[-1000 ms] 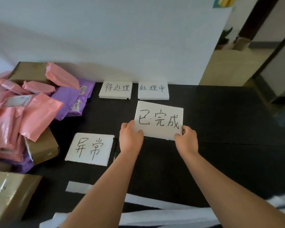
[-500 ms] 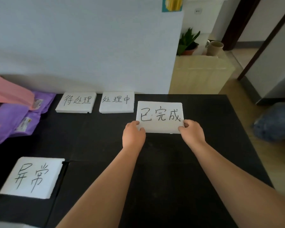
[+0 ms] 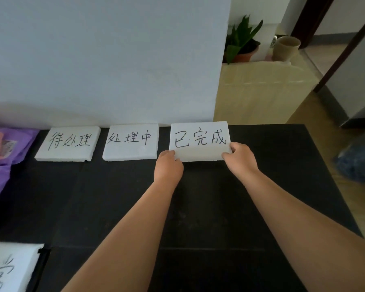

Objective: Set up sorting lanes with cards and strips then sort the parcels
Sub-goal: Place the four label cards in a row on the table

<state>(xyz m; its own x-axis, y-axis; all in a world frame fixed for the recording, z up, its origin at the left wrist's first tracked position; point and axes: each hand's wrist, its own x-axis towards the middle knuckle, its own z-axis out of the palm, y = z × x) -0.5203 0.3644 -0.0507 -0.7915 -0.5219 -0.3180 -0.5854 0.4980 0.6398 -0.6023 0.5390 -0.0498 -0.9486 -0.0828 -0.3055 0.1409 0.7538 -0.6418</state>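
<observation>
Three white foam cards with black handwriting lie in a row along the far edge of the black table [image 3: 114, 207]: 待处理 card [image 3: 69, 143], 处理中 card [image 3: 131, 142] and 已完成 card [image 3: 199, 141]. My left hand [image 3: 169, 165] pinches the near left corner of the 已完成 card. My right hand [image 3: 240, 159] pinches its near right corner. That card sits at the right end of the row, against the wall. A fourth card [image 3: 9, 268] lies at the near left, cut off by the frame edge.
Purple and pink parcel bags [image 3: 0, 150] lie at the far left of the table. A white wall [image 3: 103, 60] stands right behind the cards. To the right, beyond the table edge, are a potted plant [image 3: 242, 43], a cup [image 3: 286, 48] and a blue bundle [image 3: 358, 161] on the floor.
Both hands carried the 已完成 card away from me to the far edge, into line with the other two cards. My view swung right, so the parcel pile mostly left the frame.
</observation>
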